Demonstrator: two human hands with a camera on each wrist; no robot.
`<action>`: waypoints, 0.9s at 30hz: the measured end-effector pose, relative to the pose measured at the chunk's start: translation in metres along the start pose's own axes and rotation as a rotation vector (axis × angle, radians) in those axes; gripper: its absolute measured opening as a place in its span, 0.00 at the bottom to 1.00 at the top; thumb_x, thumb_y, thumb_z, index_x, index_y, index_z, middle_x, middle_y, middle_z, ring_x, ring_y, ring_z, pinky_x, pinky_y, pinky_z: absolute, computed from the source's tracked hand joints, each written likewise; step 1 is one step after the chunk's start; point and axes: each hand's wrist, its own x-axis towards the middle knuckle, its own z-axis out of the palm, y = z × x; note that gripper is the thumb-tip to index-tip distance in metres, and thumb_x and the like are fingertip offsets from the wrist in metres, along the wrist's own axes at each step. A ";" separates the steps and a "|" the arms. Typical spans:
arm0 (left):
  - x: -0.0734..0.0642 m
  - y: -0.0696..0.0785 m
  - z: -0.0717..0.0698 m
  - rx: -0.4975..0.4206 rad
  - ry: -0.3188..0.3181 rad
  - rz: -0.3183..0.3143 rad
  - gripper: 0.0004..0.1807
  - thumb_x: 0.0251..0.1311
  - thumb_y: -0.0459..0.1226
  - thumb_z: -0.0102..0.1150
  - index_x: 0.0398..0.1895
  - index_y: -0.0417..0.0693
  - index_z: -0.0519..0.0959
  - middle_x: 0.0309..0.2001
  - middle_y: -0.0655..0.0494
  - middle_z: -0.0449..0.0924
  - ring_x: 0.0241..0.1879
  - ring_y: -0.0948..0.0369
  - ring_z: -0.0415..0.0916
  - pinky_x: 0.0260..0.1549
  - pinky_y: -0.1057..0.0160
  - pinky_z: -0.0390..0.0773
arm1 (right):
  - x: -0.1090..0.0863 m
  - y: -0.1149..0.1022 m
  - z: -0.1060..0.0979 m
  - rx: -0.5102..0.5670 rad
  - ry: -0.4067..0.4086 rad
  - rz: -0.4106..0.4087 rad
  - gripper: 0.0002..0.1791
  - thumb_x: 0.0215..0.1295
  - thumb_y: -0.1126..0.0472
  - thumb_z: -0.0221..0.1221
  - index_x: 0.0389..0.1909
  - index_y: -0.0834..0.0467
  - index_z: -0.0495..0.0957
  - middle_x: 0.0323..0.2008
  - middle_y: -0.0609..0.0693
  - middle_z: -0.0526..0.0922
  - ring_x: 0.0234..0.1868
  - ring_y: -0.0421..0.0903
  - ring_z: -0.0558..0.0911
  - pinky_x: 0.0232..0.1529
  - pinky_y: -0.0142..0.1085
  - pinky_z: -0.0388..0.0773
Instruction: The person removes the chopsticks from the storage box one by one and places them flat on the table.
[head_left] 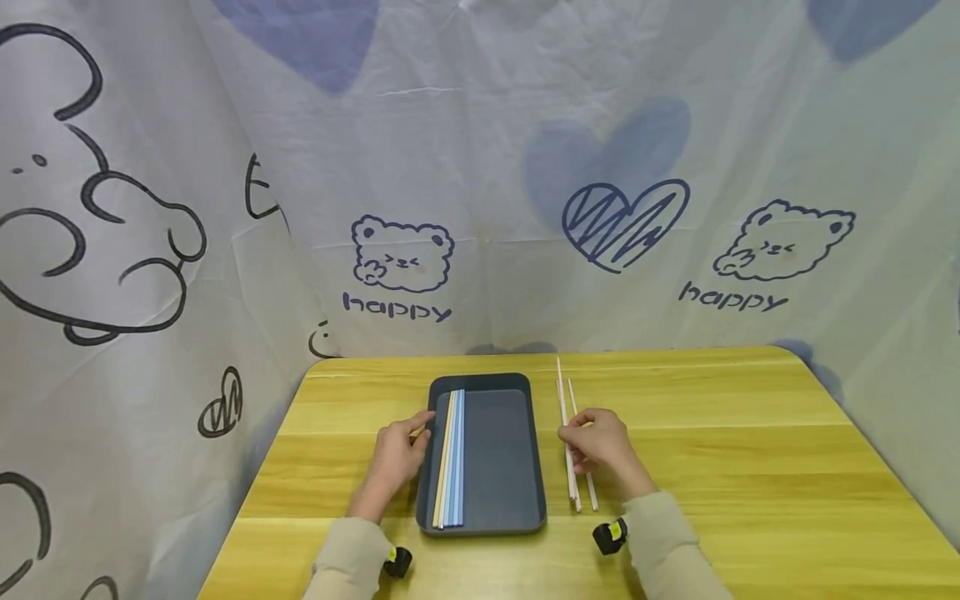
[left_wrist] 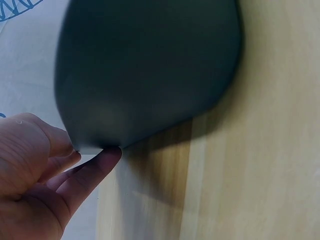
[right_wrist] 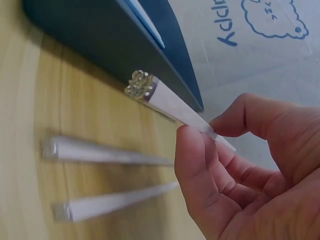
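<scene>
In the head view, a dark grey tray (head_left: 501, 467) lies on the table, with several yellow and blue chopsticks (head_left: 454, 458) side by side along its left part. My left hand (head_left: 399, 450) pinches the tray's left rim; the left wrist view shows its fingers against the tray's edge (left_wrist: 150, 75). To the right of the tray, my right hand (head_left: 606, 440) pinches a pale pink chopstick (right_wrist: 175, 106) with a decorated metallic end, held above the tabletop. Two more pink chopsticks (right_wrist: 110, 152) lie on the wood beneath that hand.
The light wood table (head_left: 735, 467) extends to both sides of the tray. A white cloth (head_left: 487, 167) printed with bears and hearts hangs behind and beside it. Each wrist carries a small black camera (head_left: 610, 536).
</scene>
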 end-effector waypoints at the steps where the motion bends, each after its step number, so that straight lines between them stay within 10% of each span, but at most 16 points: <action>1: 0.000 0.000 0.000 -0.001 0.002 -0.001 0.21 0.74 0.29 0.59 0.68 0.44 0.81 0.72 0.41 0.76 0.28 0.62 0.79 0.20 0.69 0.74 | 0.000 0.002 -0.002 -0.007 0.003 0.002 0.08 0.60 0.64 0.62 0.38 0.64 0.79 0.19 0.51 0.78 0.18 0.43 0.77 0.21 0.38 0.83; 27: -0.001 0.000 -0.001 0.002 -0.003 0.000 0.21 0.74 0.30 0.59 0.68 0.44 0.81 0.70 0.42 0.77 0.24 0.64 0.77 0.19 0.69 0.74 | -0.002 0.027 -0.036 -0.079 0.034 0.046 0.11 0.62 0.63 0.64 0.41 0.67 0.81 0.21 0.52 0.79 0.18 0.43 0.79 0.21 0.38 0.84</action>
